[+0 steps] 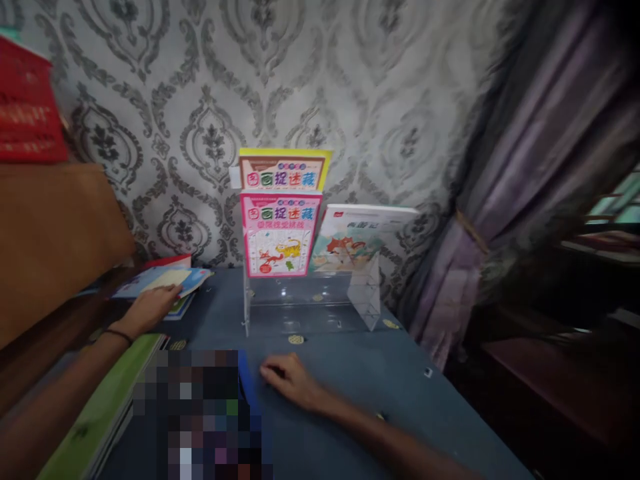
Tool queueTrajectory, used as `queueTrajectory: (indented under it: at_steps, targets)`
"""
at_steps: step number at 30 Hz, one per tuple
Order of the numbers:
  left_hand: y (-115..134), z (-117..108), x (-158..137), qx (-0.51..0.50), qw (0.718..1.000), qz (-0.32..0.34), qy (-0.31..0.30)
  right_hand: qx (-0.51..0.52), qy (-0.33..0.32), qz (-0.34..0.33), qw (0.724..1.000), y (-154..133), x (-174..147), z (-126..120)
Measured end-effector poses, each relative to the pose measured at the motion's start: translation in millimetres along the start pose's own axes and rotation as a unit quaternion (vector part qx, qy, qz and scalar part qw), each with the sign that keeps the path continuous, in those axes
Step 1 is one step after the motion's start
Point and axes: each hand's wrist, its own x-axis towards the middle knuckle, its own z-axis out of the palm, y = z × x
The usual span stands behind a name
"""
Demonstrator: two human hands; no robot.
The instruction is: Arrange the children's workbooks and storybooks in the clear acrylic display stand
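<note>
My left hand point(157, 303) reaches to the back left, its fingers closed over the near edge of a light-blue picture book point(193, 281) that lies on top of other books. A cream patch shows on that book's cover beside my fingers; my thumb is hidden. My right hand point(289, 379) rests on the table, fingers curled in with nothing visible in them. Beyond it stands a clear acrylic book rack point(365, 293). It holds a pink-bordered picture book point(281, 237), a yellow-edged book point(325, 163) behind that, and a tilted white-and-teal book point(357, 243) on the right.
A green-covered stack of books point(107, 403) lies under my left forearm. Next to it is a pixelated, blurred-out item with a blue edge point(247, 383). An orange-brown panel point(60, 233) and a red basket point(30, 107) stand left. A purple curtain point(505, 173) hangs right of the blue-grey tablecloth point(400, 387).
</note>
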Motion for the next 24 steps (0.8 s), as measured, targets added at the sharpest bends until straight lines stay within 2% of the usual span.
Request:
queueTrajectory:
  at_steps: [4,7,9,12,15,17,19,21,24]
  targets:
    - [7.0,-8.2,-25.3,0.029,0.999,0.017,-0.017,0.071,-0.021,0.018,0.997,4.8,12.5,1.8]
    - [13.0,-5.0,-42.4,0.042,0.999,0.033,-0.001,0.203,-0.048,0.060,0.976,1.2,36.0,10.8]
    - [17.4,-0.9,-53.2,0.046,0.998,0.034,0.018,0.318,-0.045,0.102,0.941,-9.0,56.9,20.0]
    - [25.6,4.8,-68.6,0.046,0.998,0.034,0.038,0.469,-0.022,0.155,0.869,-29.9,91.8,36.4]
    - [34.4,8.6,-86.3,0.050,0.997,0.049,0.038,0.570,-0.011,0.169,0.804,-42.8,124.7,53.0]
    - [39.5,9.1,-100.2,0.044,0.996,0.068,0.039,0.613,0.014,0.175,0.771,-42.0,141.9,62.2]
    - [43.6,6.8,-114.3,0.023,0.994,0.093,0.047,0.632,0.049,0.183,0.751,-34.9,153.5,68.1]
    - [47.1,1.3,-126.3,-0.012,0.990,0.125,0.067,0.636,0.071,0.190,0.745,-26.1,158.5,69.6]
    - [52.4,-11.9,-136.8,-0.106,0.972,0.171,0.117,0.639,0.066,0.202,0.739,-20.5,153.5,64.8]
